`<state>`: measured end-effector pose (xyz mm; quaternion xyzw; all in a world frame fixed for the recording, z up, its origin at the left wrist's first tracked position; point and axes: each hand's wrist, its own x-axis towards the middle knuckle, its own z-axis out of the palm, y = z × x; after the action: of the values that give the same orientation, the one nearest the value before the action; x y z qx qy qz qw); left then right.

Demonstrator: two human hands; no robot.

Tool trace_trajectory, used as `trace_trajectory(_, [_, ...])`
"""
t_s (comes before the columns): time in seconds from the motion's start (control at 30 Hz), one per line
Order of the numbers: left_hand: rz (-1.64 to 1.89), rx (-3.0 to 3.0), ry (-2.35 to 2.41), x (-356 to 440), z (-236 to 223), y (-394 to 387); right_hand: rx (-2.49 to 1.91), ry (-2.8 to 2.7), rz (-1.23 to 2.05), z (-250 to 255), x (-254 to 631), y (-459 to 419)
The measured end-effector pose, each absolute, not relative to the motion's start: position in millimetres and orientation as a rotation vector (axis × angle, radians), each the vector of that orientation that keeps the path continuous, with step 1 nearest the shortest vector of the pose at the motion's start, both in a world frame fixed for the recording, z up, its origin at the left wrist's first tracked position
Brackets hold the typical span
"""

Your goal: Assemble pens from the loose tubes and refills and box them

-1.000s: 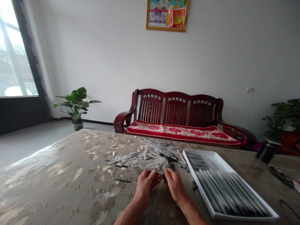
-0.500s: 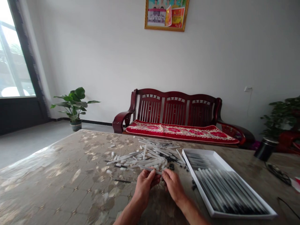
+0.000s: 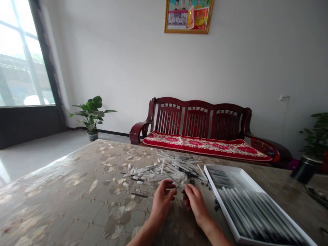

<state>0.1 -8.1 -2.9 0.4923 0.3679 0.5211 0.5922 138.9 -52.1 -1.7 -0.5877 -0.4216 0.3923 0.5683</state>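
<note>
My right hand [image 3: 195, 201] is closed, its thumb and fingers pinching the lower end of a slim, pale pen [image 3: 175, 180] that points up and to the left. My left hand [image 3: 163, 198] is beside it with fingers loosely curled and apart, and nothing shows in its grasp. Just beyond both hands lies a loose pile of white pen barrels and caps [image 3: 153, 172], mixed with thin black refills. Small black pieces [image 3: 192, 182] sit close to my right fingertips. One dark, thin stick [image 3: 139, 195] rests on the table left of my left hand.
A white box [image 3: 229, 218] holding rows of dark-tipped pens stands right of my right hand. The patterned table [image 3: 84, 191] spreads to the left. Behind it is a red wooden bench [image 3: 197, 116]. A black canister [image 3: 303, 169] and a cable [image 3: 316, 196] are at far right.
My left hand has let go of the pen and moved slightly away from it. The pen now slants more steeply, held by my right hand. The camera view has turned a little left.
</note>
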Motion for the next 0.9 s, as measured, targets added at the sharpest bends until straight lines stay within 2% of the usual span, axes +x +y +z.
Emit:
trace_trajectory(0.2, [1.434,1.547,1.397,-54,17,19,-1.350,-0.889,0.801,-11,148,-47])
trace_trajectory(0.3, [1.244,1.789,1.791,-88,24,28,-1.317,-0.882,0.807,-12,147,-47])
trace_trajectory(0.4, [0.941,1.990,1.970,-106,20,33,-1.294,-0.865,0.819,-10,145,-48])
trace_trajectory(0.5, [0.712,2.094,2.000,-110,15,38,-1.285,-0.856,0.844,-10,146,-48])
trace_trajectory(0.63, [0.598,2.155,1.987,-108,13,42,-1.259,-0.864,0.862,-10,147,-48])
trace_trajectory(0.8, [0.593,2.223,1.904,-103,14,39,-1.229,-0.861,0.871,-11,144,-46])
trace_trajectory(0.9, [0.746,2.193,1.812,-96,14,35,-1.225,-0.876,0.849,-11,141,-45])
